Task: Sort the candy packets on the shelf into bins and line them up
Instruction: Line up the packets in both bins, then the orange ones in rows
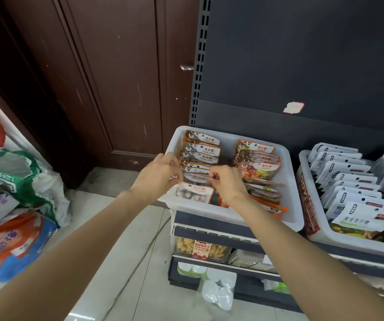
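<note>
Candy packets [201,149] stood in two rows inside a white bin [289,218] on the dark shelf [212,218], and from the head camera I saw that the left row carried stone candy labels while the right row [258,156] carried sugar labels. My left hand [157,176] reached over the bin's left wall, its fingers curled and pinching the left end of a clear packet [195,178] in the left row. My right hand [227,183] pinched the same packet's right end between thumb and forefinger, the other fingers folded. Just in front of that packet another stone candy packet [194,193] leaned against the bin's near wall. Some flat packets [264,193] lay loosely piled at the near end of the right row. To the right, a second white bin [320,235] held rows of pale packets [348,179]. On the floor at left lay printed plastic bags [24,181].
</note>
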